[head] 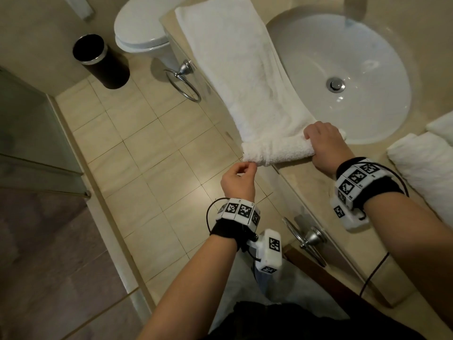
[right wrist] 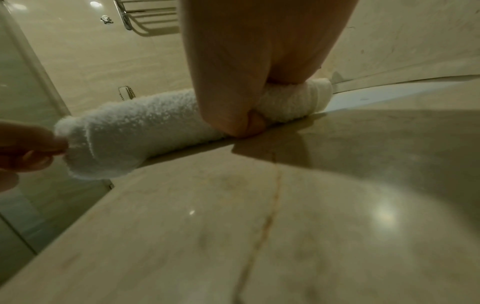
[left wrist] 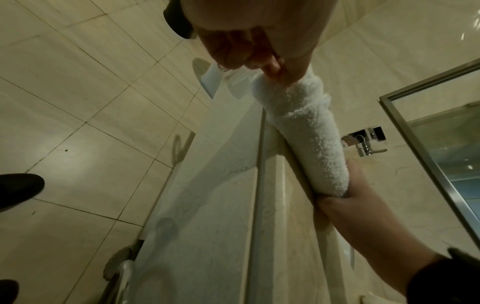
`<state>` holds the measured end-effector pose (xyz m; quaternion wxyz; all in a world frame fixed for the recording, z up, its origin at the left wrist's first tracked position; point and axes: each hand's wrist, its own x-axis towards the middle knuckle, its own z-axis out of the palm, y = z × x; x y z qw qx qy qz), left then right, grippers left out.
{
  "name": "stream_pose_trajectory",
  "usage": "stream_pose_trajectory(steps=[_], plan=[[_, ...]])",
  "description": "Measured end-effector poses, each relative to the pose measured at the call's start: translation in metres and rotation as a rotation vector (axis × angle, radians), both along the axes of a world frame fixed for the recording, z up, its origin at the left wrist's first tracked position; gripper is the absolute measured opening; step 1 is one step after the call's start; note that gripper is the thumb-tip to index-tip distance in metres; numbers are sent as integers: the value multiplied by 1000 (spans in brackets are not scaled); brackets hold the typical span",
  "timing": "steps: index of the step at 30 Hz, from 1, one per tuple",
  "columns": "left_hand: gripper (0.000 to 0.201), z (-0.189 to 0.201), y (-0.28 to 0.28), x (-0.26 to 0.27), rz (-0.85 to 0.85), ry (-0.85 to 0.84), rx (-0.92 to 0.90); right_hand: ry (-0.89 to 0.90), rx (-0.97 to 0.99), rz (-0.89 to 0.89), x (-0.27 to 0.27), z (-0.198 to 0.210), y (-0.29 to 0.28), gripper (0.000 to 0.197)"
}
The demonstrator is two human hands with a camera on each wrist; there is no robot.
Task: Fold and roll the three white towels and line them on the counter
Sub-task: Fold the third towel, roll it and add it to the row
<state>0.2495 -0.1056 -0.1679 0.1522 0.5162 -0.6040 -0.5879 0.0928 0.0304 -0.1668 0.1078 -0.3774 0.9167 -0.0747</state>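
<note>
Though half-rolled, towel (head: 277, 150) between both hands.

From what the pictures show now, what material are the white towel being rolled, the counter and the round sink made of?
The white towel being rolled looks like cotton terry: fuzzy, looped pile. The beige counter looks like polished stone, perhaps marble: glossy, with light reflections and a brown vein. The round white sink seems glazed ceramic: smooth and shiny, with a metal drain.

r hand (right wrist: 249, 82) grips towel roll (right wrist: 145, 123) on counter (right wrist: 285, 205); l fingers (right wrist: 39, 142) pinch its end.
</note>
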Motion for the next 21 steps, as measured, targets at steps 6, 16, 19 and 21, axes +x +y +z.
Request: stream_pose_trajectory(steps=[6,16,19,21], plan=[[16,3,-13,3,59,-18,0,5,-24,-22,0,-2,3,44],[13,2,-23,21,-139,30,-22,6,-4,-22,0,-4,1,45],[9,8,-26,13,-149,54,-28,11,-4,-16,0,-3,1,46],[9,11,-28,4,-158,42,-40,12,-2,-14,1,-3,1,46]])
